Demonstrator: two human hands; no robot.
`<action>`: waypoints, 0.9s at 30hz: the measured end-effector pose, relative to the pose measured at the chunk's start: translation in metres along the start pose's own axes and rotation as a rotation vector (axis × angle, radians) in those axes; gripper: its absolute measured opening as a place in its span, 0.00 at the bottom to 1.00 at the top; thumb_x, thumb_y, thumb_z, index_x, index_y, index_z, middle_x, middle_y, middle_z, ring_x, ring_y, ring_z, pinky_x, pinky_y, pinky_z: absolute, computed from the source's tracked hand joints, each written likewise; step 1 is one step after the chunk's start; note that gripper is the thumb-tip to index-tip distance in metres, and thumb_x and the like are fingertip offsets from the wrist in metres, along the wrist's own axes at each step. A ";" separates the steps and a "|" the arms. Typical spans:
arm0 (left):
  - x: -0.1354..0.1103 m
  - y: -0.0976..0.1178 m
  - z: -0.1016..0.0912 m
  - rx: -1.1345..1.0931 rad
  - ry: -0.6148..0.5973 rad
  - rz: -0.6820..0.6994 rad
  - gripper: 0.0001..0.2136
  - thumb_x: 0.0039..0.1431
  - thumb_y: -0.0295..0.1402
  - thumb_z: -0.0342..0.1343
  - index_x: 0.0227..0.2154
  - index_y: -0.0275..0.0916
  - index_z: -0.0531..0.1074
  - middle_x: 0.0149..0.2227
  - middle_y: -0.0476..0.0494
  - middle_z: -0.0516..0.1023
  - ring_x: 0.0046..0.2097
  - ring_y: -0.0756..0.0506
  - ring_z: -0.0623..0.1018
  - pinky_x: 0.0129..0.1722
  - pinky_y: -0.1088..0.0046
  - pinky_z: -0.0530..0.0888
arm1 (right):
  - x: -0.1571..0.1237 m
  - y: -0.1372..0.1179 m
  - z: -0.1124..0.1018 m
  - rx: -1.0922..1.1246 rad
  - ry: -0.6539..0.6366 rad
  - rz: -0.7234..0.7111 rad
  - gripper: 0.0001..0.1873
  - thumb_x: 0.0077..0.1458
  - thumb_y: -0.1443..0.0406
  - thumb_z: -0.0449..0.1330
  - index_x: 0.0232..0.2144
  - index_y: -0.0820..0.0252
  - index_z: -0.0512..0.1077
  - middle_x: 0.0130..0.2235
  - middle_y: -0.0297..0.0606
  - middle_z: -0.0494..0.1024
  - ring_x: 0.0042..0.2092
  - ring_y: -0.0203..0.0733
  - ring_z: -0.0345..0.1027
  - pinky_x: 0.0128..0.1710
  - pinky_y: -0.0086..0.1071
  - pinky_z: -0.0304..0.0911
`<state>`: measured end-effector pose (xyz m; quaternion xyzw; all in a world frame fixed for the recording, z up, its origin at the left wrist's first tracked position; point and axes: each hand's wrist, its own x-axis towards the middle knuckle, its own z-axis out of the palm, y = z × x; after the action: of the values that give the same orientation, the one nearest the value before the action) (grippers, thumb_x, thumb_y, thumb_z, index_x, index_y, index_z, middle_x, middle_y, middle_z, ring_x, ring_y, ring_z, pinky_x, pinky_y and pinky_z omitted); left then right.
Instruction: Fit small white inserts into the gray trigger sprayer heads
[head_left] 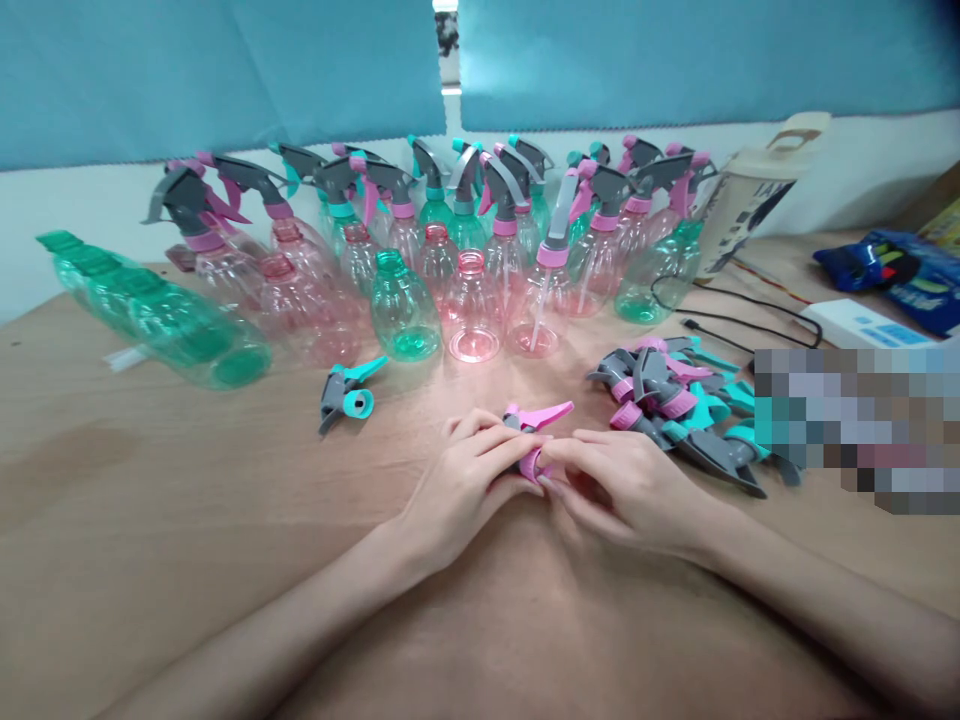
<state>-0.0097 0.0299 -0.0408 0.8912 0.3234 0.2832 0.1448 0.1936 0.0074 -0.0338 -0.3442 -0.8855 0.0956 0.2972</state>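
Observation:
In front of me, over the table, my left hand (480, 465) is closed around a pink and grey trigger spray head (531, 464). Its pink trigger points up and to the right, and its round collar faces my right hand (619, 475). The right thumb and fingertips are pinched at the collar's edge; whether anything small is between them is hidden. A grey and teal trigger spray head (349, 395) lies alone, left of my hands. Beyond my right hand is a pile of pink, teal and grey spray heads (675, 395).
Pink and green clear bottles (472, 315) stand in rows at the back, many with spray heads on. Several green bottles (172, 310) lie nested at left. A tall cup (757, 195), black cable (780, 335), white box (862, 325) and blue packet (900, 275) are at right.

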 end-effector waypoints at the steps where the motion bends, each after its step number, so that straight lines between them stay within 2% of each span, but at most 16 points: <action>1: 0.000 0.000 0.000 0.009 -0.002 0.000 0.11 0.58 0.38 0.57 0.43 0.42 0.73 0.38 0.49 0.79 0.43 0.45 0.70 0.44 0.67 0.62 | 0.001 0.000 -0.002 -0.018 -0.011 -0.006 0.09 0.59 0.67 0.50 0.37 0.62 0.69 0.25 0.34 0.71 0.27 0.36 0.64 0.26 0.29 0.57; 7: 0.000 0.002 0.001 0.026 -0.018 0.006 0.10 0.58 0.39 0.57 0.41 0.42 0.73 0.38 0.50 0.79 0.43 0.45 0.70 0.43 0.67 0.62 | 0.004 0.002 -0.009 -0.135 -0.021 -0.117 0.14 0.63 0.69 0.46 0.33 0.61 0.72 0.29 0.38 0.75 0.31 0.37 0.66 0.27 0.29 0.57; 13: 0.001 0.002 0.001 0.005 -0.029 0.058 0.08 0.62 0.37 0.53 0.41 0.41 0.71 0.40 0.50 0.79 0.44 0.46 0.69 0.44 0.67 0.60 | 0.000 0.003 -0.009 -0.153 -0.012 -0.131 0.15 0.63 0.71 0.46 0.31 0.63 0.71 0.25 0.36 0.70 0.28 0.38 0.62 0.25 0.30 0.56; 19: 0.001 0.005 0.001 0.002 -0.041 0.067 0.07 0.61 0.37 0.53 0.39 0.41 0.72 0.41 0.51 0.79 0.45 0.45 0.69 0.45 0.67 0.58 | 0.000 0.004 -0.004 -0.017 -0.017 -0.072 0.14 0.64 0.69 0.45 0.37 0.64 0.70 0.31 0.41 0.74 0.34 0.41 0.68 0.33 0.34 0.64; 22: 0.002 0.002 -0.002 0.008 -0.041 0.068 0.08 0.61 0.36 0.55 0.42 0.41 0.71 0.41 0.51 0.79 0.45 0.45 0.69 0.45 0.67 0.58 | -0.001 0.005 -0.005 0.030 -0.012 -0.056 0.12 0.64 0.69 0.45 0.37 0.63 0.68 0.33 0.42 0.74 0.35 0.41 0.68 0.35 0.33 0.65; 24: 0.003 -0.005 -0.007 0.041 -0.020 0.026 0.10 0.60 0.35 0.56 0.44 0.42 0.71 0.41 0.50 0.79 0.44 0.45 0.69 0.45 0.66 0.58 | -0.003 0.007 -0.006 0.027 -0.002 -0.019 0.11 0.64 0.69 0.45 0.35 0.62 0.68 0.31 0.39 0.72 0.33 0.39 0.66 0.31 0.31 0.63; 27: 0.004 -0.017 -0.017 0.146 0.060 -0.126 0.11 0.58 0.32 0.58 0.44 0.42 0.71 0.41 0.48 0.78 0.43 0.43 0.69 0.43 0.65 0.59 | -0.006 0.010 -0.007 0.006 0.004 0.108 0.11 0.64 0.67 0.46 0.33 0.61 0.66 0.28 0.36 0.68 0.30 0.37 0.64 0.27 0.29 0.59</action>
<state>-0.0256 0.0465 -0.0334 0.8683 0.4028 0.2760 0.0873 0.2066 0.0112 -0.0350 -0.3910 -0.8646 0.1134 0.2945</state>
